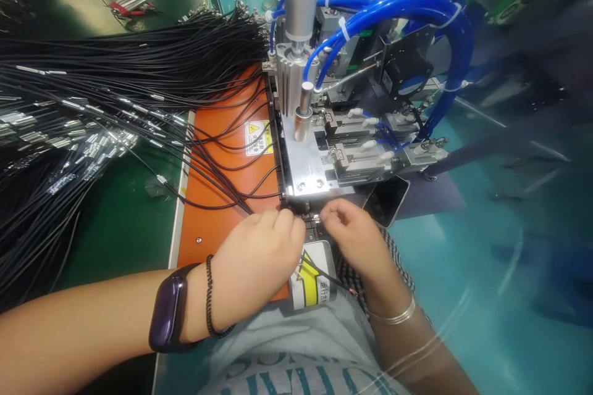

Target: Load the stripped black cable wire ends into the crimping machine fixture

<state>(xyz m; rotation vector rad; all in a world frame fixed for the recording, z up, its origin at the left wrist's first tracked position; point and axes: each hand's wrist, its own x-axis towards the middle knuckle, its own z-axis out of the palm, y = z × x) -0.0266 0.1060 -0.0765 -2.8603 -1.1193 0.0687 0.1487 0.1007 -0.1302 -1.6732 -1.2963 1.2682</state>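
My left hand [271, 244] is closed at the front end of the machine's black track, fingers curled down. Several black cables [227, 182] run across the orange board and pass under it, and thin dark wire [319, 267] comes out below, so it appears to hold a cable. Opposite it, my right hand [354, 231] is closed in a pinch, fingertips against a small silvery piece [317, 218] on the track [315, 233]. What lies between those fingertips is mostly hidden. Just behind both hands stands the machine's metal plate [303, 166].
A large bundle of black cables [139, 52] with silvery ends covers the green table [143, 222] at left. The orange board [204, 228] carries a warning label [258, 137]. Blue air hoses [403, 9] arch over the machine. A phone [386, 200] lies beside my right hand.
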